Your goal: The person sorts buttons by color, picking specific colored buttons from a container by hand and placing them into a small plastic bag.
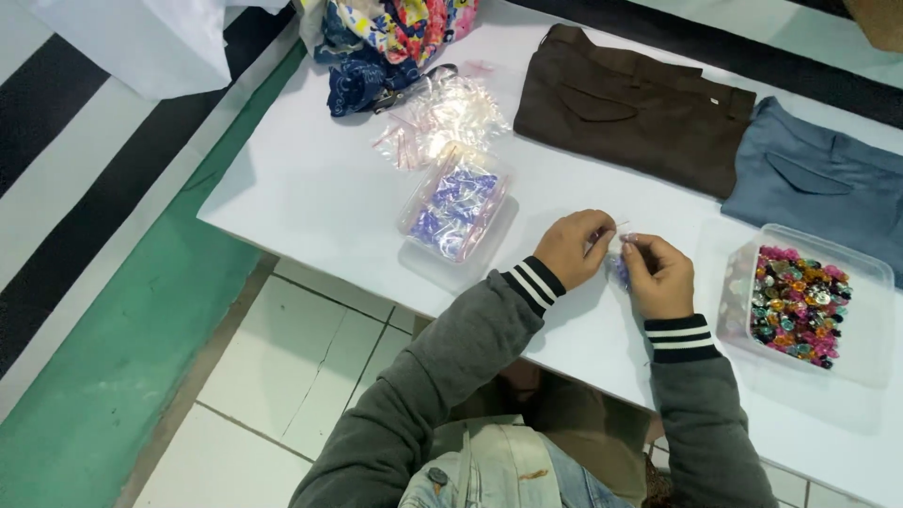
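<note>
Left hand (572, 247) and right hand (658, 276) meet above the white surface (310, 188), fingers pinched together on a small clear bag (618, 267), apparently holding something bluish. Left: open tub of filled bags (453, 204), loose empty bags (437, 118). Right: tub of coloured buttons (798, 303).

Bright even light, soft shadows

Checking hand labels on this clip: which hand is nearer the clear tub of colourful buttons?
Right. The right hand is just beside the tub of buttons; the left hand is farther off, beyond the right hand.
</note>
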